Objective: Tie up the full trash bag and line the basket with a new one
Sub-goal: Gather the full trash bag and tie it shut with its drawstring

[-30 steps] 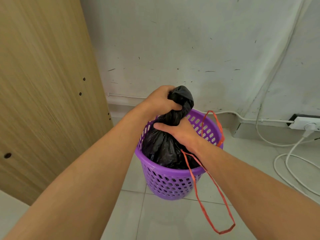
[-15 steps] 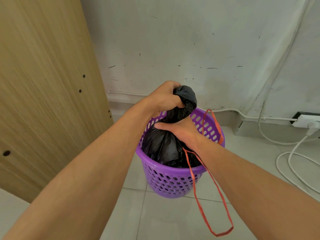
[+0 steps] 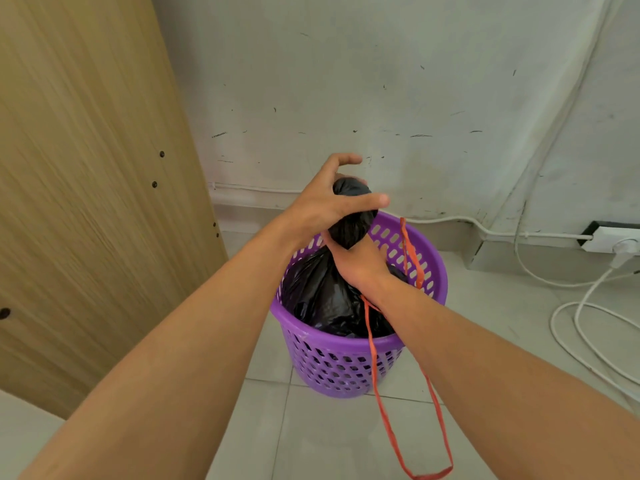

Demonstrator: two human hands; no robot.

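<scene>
A full black trash bag (image 3: 322,296) sits inside the purple perforated basket (image 3: 346,368) on the tiled floor. My right hand (image 3: 356,265) grips the gathered neck of the bag just above the rim. My left hand (image 3: 318,206) is at the bunched top of the bag, thumb straight across its front and index finger lifted off it; the other fingers are hidden behind the bag. A red drawstring (image 3: 377,393) hangs in long loops from my right hand, down past the front of the basket.
A tall wooden panel (image 3: 86,168) stands close on the left. The scuffed white wall is right behind the basket. A power strip (image 3: 609,237) and loose white cables (image 3: 568,323) lie on the floor at the right.
My left hand gripped the bag's top tightly before; now its thumb and index finger have spread away from it. My right hand keeps its grip on the neck.
</scene>
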